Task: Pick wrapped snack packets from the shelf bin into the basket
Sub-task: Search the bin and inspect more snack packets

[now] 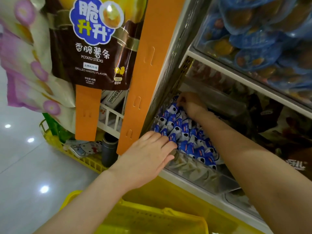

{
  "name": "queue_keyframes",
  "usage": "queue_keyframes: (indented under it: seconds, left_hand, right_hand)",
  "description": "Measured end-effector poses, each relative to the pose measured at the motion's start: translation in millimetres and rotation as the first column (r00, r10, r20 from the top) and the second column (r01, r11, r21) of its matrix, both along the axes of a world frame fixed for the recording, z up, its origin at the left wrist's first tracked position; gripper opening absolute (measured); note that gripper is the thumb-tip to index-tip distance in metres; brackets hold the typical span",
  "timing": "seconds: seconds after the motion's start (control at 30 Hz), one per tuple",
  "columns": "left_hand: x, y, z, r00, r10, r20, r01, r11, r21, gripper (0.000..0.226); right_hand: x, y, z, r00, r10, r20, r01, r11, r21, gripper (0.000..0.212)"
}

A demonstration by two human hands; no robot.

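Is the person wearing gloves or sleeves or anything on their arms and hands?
No. The left hand and the right hand have no gloves, and I can see no rings, watch or bracelet. No sleeves show anywhere up to the picture's edge.

Access to bin [194, 168] is the slot between its clear front wall and the white shelf edge [236, 71] above, at 3 o'clock of frame centre. Both arms occupy it: left hand [148, 156] lies flat over the wall's 9 o'clock corner, and right hand [190, 103] is at the 12 o'clock end, fingers curled on the packets [182, 130]. Uncovered packets lie between the hands. Orange strip [148, 73] walls the bin at 9 o'clock. Yellow basket [152, 217] is open-topped at 6 o'clock. Bare floor [20, 166] at 8 o'clock.
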State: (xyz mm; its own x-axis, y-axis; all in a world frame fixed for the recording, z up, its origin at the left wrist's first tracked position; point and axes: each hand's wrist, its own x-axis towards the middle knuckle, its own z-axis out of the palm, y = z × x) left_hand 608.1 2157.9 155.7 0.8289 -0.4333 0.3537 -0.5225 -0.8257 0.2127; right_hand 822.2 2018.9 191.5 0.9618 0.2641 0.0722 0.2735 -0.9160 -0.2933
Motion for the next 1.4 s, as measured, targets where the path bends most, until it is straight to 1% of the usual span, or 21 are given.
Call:
queue_keyframes:
  seconds: [0.1, 0.17, 0.23, 0.3, 0.33, 0.4, 0.5, 0.53, 0.6, 0.67, 0.73, 0.8, 0.83, 0.93, 1.0, 1.07, 1.17, 1.23, 1.27, 1.33, 1.4]
  left_hand:
    - [-1, -1, 1, 0.999, 0.029, -0.030, -0.030, 0.998, -0.061, 0.040]
    - [-3, -4, 3, 0.998, 0.060, -0.007, -0.060, 0.987, -0.147, 0.036]
    - [-9, -9, 8, 0.994, 0.105, -0.017, -0.105, 0.955, -0.278, 0.033]
    - [-17, -14, 13, 0.982, 0.167, -0.094, -0.191, 0.862, -0.470, 0.030]
    - [-22, -16, 15, 0.970, 0.189, -0.156, -0.245, 0.779, -0.577, 0.027]
    - [-31, -19, 18, 0.926, 0.166, -0.339, -0.373, 0.550, -0.747, 0.019]
    - [-45, -23, 25, 0.809, -0.164, -0.564, -0.550, 0.126, -0.825, 0.025]
    - [-51, -25, 25, 0.770, -0.273, -0.576, -0.582, 0.068, -0.810, 0.030]
    - [-66, -30, 20, 0.730, -0.367, -0.576, -0.577, 0.120, -0.808, 0.032]
    - [-79, -34, 12, 0.724, -0.354, -0.592, -0.561, 0.197, -0.804, 0.029]
    - [-87, -37, 4, 0.750, -0.279, -0.600, -0.548, 0.244, -0.800, 0.025]
    - [-92, -37, -2, 0.783, -0.171, -0.598, -0.529, 0.322, -0.785, 0.025]
    - [-95, -37, -4, 0.798, -0.131, -0.588, -0.514, 0.361, -0.778, 0.026]
    - [-99, -39, -13, 0.815, -0.111, -0.569, -0.476, 0.430, -0.767, 0.030]
    - [-102, -39, -18, 0.818, -0.102, -0.566, -0.482, 0.414, -0.772, 0.022]
    - [-102, -41, -24, 0.816, -0.065, -0.575, -0.520, 0.353, -0.778, 0.018]
    - [-103, -47, -32, 0.796, 0.012, -0.605, -0.573, 0.336, -0.747, 0.027]
    - [-105, -52, -35, 0.772, 0.002, -0.636, -0.603, 0.323, -0.730, 0.031]
    - [-105, -53, -36, 0.757, -0.013, -0.654, -0.620, 0.303, -0.724, 0.031]
    - [-104, -55, -38, 0.726, -0.041, -0.687, -0.658, 0.250, -0.710, 0.029]
    - [-102, -58, -38, 0.700, -0.090, -0.708, -0.685, 0.194, -0.702, 0.030]
  right_hand:
    - [-13, -5, 17, 0.993, -0.045, 0.108, 0.037, 0.996, 0.082, 0.011]
    - [-32, -12, 29, 0.969, -0.041, 0.245, 0.009, 0.991, 0.131, 0.013]
    - [-60, -19, 38, 0.933, -0.007, 0.360, -0.042, 0.991, 0.127, 0.016]
    - [-94, -24, 44, 0.910, 0.024, 0.414, -0.115, 0.974, 0.195, 0.010]
    - [-112, -26, 47, 0.903, 0.051, 0.427, -0.174, 0.951, 0.255, 0.006]
    - [-148, -30, 49, 0.890, 0.114, 0.441, -0.287, 0.892, 0.349, 0.008]
    - [-200, -40, 39, 0.861, 0.254, 0.440, -0.424, 0.837, 0.346, 0.009]
    - [-214, -43, 34, 0.848, 0.322, 0.422, -0.472, 0.820, 0.323, 0.008]
    - [-238, -49, 20, 0.819, 0.438, 0.372, -0.547, 0.791, 0.274, 0.005]
    - [-253, -53, 5, 0.841, 0.441, 0.312, -0.532, 0.776, 0.338, 0.012]
    - [-266, -51, -6, 0.929, 0.346, 0.132, -0.354, 0.721, 0.595, 0.023]
    - [-275, -47, -14, 0.944, 0.310, -0.111, -0.086, 0.556, 0.827, 0.025]
    - [-277, -45, -18, 0.934, 0.294, -0.204, 0.030, 0.504, 0.863, 0.024]
    - [-277, -42, -29, 0.910, 0.266, -0.318, 0.131, 0.542, 0.830, 0.024]
    - [-277, -40, -36, 0.910, 0.243, -0.336, 0.149, 0.565, 0.812, 0.021]
    - [-276, -40, -43, 0.913, 0.242, -0.329, 0.131, 0.589, 0.797, 0.011]
    - [-279, -43, -57, 0.904, 0.284, -0.319, 0.084, 0.615, 0.784, 0.011]
    - [-280, -45, -62, 0.909, 0.297, -0.291, 0.044, 0.627, 0.778, 0.010]
    - [-279, -47, -64, 0.930, 0.287, -0.231, -0.020, 0.665, 0.747, 0.008]
    - [-277, -49, -64, 0.959, 0.280, -0.042, -0.205, 0.790, 0.578, 0.004]
    - [-275, -51, -62, 0.954, 0.288, 0.080, -0.291, 0.835, 0.466, 0.004]
